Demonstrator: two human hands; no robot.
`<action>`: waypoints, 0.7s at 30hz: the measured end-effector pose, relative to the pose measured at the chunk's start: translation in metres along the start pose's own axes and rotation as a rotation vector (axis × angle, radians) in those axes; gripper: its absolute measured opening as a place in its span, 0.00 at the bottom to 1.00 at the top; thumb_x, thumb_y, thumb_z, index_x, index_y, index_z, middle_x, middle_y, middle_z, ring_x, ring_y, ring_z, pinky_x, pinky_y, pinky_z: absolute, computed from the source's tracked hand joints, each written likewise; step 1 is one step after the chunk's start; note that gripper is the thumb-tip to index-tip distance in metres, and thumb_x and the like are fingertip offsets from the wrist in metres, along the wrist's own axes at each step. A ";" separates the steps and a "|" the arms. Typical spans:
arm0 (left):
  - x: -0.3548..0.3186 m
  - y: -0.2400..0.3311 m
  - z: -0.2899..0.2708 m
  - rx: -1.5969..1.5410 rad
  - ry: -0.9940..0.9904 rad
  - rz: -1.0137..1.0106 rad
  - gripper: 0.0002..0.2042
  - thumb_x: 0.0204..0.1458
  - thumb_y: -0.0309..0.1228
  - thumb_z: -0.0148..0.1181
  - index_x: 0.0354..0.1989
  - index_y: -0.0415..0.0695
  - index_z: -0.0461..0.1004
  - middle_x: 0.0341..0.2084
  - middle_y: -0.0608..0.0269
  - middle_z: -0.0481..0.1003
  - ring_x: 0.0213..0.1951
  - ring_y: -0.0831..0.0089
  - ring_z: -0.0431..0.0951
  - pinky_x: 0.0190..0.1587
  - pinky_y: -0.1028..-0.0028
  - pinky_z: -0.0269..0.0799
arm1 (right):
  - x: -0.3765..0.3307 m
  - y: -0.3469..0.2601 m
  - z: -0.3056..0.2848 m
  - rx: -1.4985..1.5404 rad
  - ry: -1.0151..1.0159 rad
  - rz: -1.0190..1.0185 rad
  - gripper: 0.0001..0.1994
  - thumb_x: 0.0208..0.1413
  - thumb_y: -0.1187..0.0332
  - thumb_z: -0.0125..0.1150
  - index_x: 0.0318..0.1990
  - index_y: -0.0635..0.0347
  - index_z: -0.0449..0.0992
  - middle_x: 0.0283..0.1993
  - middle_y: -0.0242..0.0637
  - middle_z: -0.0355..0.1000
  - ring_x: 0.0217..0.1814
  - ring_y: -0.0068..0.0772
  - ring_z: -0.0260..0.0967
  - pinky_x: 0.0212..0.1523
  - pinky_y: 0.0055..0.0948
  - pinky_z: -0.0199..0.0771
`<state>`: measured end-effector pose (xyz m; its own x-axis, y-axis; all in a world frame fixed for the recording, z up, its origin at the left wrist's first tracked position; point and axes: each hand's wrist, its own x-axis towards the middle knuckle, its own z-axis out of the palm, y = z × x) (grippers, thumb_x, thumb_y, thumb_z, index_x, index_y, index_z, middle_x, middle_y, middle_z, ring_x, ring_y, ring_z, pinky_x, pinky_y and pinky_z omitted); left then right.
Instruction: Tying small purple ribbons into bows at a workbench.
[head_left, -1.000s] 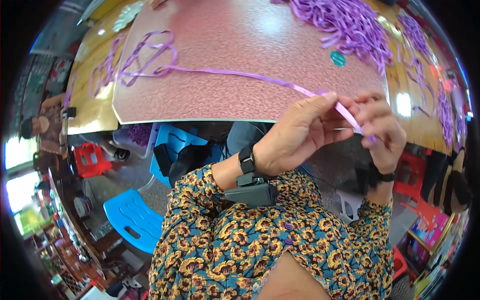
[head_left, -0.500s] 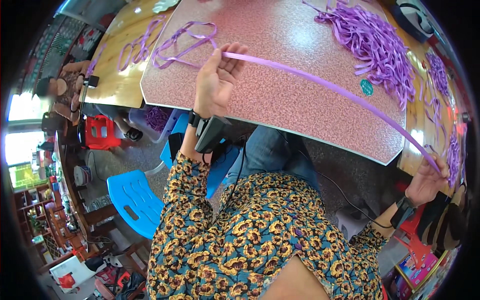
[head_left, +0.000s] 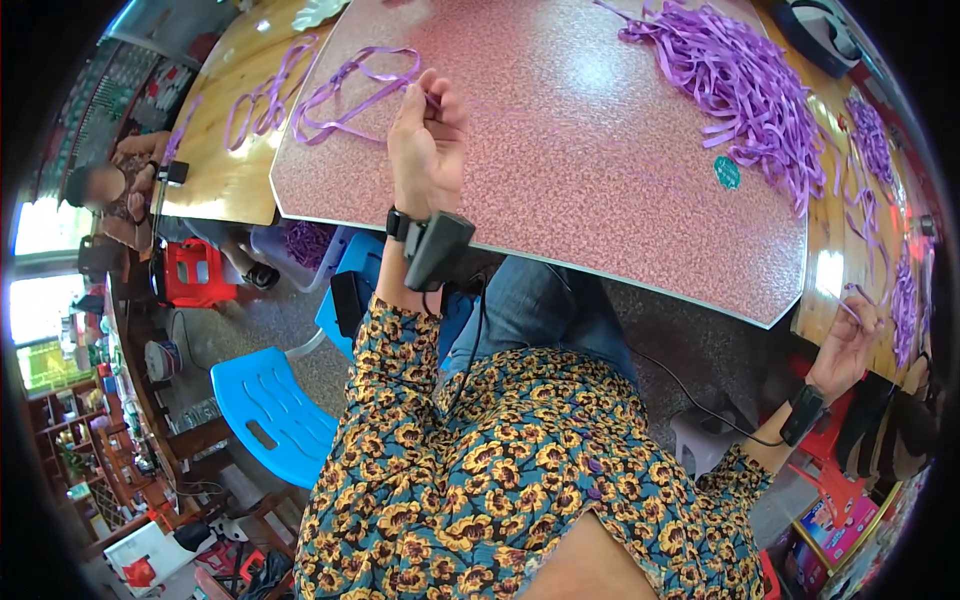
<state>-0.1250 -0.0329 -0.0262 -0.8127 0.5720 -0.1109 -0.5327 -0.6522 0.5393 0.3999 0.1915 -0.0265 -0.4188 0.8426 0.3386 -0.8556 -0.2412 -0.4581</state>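
Purple strap (head_left: 360, 85): loops of it lie on the pinkish speckled desk (head_left: 600, 180) at its far left corner; one end runs into the left hand.
Left hand (head_left: 425, 140): raised over the desk, fingers closed on the strap end, a black band and a small black device at the wrist.
Right hand (head_left: 848, 340): out past the desk's right edge, low and well apart from the left; fingers loosely curled on a thin purple strip, a black band at the wrist.
Strap pile (head_left: 745, 85): a big tangle of purple straps on the far right of the desk, with a small teal round tag (head_left: 727, 172) just beside it.
Wooden desk (head_left: 225, 160): to the left, carrying more purple loops.
Blue plastic stool (head_left: 275, 400): on the floor, lower left.
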 end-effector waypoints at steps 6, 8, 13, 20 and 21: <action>-0.066 -0.035 0.040 0.716 -0.270 0.135 0.13 0.61 0.32 0.55 0.48 0.37 0.76 0.21 0.71 0.71 0.23 0.88 0.64 0.23 0.85 0.57 | 0.004 0.038 0.069 -0.821 0.173 0.044 0.15 0.63 0.72 0.53 0.54 0.70 0.68 0.31 0.26 0.60 0.26 0.17 0.53 0.28 0.17 0.54; -0.088 -0.049 0.053 0.803 -0.330 0.075 0.13 0.61 0.31 0.56 0.48 0.36 0.76 0.21 0.72 0.71 0.23 0.87 0.65 0.24 0.85 0.59 | 0.004 0.068 0.097 -1.262 0.287 -0.034 0.12 0.63 0.71 0.53 0.50 0.69 0.72 0.30 0.22 0.60 0.26 0.12 0.50 0.26 0.16 0.48; -0.125 -0.072 0.070 0.957 -0.654 -0.074 0.12 0.60 0.30 0.57 0.48 0.37 0.77 0.23 0.72 0.72 0.25 0.86 0.67 0.26 0.84 0.63 | 0.012 0.130 0.152 -1.486 -0.446 -0.044 0.11 0.50 0.84 0.60 0.42 0.68 0.79 0.36 0.31 0.68 0.34 0.21 0.62 0.32 0.17 0.60; -0.144 -0.082 0.074 0.961 -0.783 -0.236 0.12 0.62 0.31 0.53 0.49 0.38 0.75 0.26 0.69 0.73 0.27 0.83 0.67 0.29 0.81 0.65 | 0.020 0.154 0.158 -1.429 -0.570 -0.010 0.12 0.50 0.81 0.63 0.43 0.62 0.80 0.35 0.32 0.69 0.37 0.23 0.67 0.35 0.19 0.66; -0.143 -0.081 0.074 0.992 -0.804 -0.248 0.13 0.63 0.31 0.52 0.49 0.38 0.75 0.27 0.67 0.74 0.28 0.81 0.69 0.30 0.79 0.66 | 0.020 0.154 0.156 -1.433 -0.569 0.010 0.12 0.50 0.81 0.63 0.43 0.62 0.80 0.35 0.32 0.69 0.37 0.23 0.67 0.35 0.19 0.66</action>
<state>0.0521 -0.0253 0.0075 -0.1658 0.9851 0.0464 0.0343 -0.0413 0.9986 0.2119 0.0958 0.0383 -0.7645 0.4744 0.4364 0.0087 0.6845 -0.7289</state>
